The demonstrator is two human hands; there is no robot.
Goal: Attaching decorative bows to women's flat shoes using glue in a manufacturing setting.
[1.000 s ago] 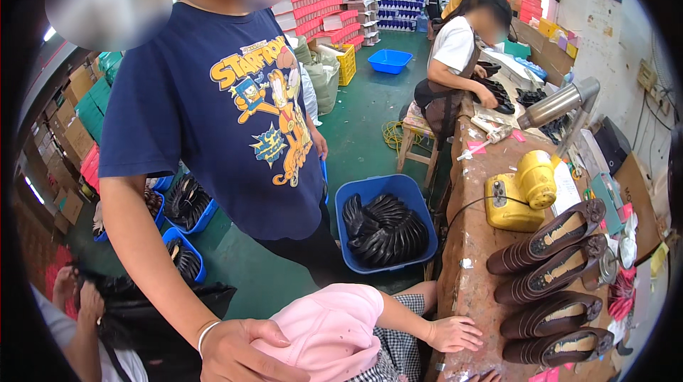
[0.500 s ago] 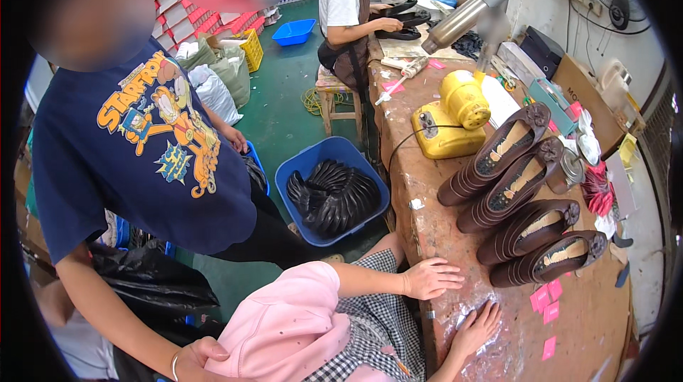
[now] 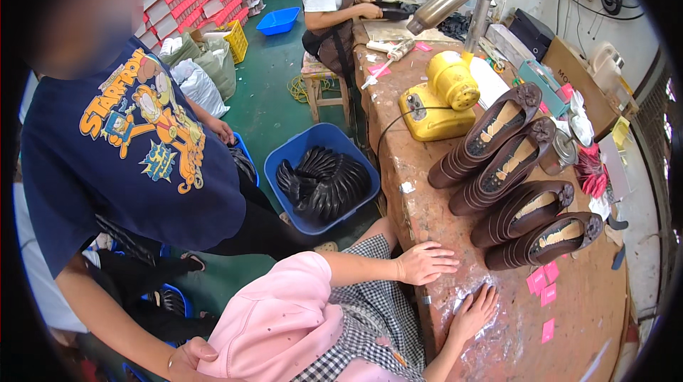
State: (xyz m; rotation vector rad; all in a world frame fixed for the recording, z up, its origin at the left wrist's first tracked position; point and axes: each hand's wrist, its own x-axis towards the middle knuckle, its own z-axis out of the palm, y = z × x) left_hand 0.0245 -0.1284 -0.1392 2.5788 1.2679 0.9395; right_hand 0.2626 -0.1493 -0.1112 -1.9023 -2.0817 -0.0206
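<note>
On the worn workbench (image 3: pixel 583 311), four brown slip-on shoes (image 3: pixel 494 225), probably light, flexible and best gripped by their sides, are set near the left hand (image 3: pixel 425 264) and right hand (image 3: pixel 472 316), both laid flat, fingers extended, holding nothing.

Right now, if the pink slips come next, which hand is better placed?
Probably the right hand: it lies nearer the pink slips; the left hand rests farther off on the bench.

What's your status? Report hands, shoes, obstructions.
Left hand, right hand palm-down on bench. Four brown shoes upright, untouched. Pink slips beside them; likely no obstruction.
</note>
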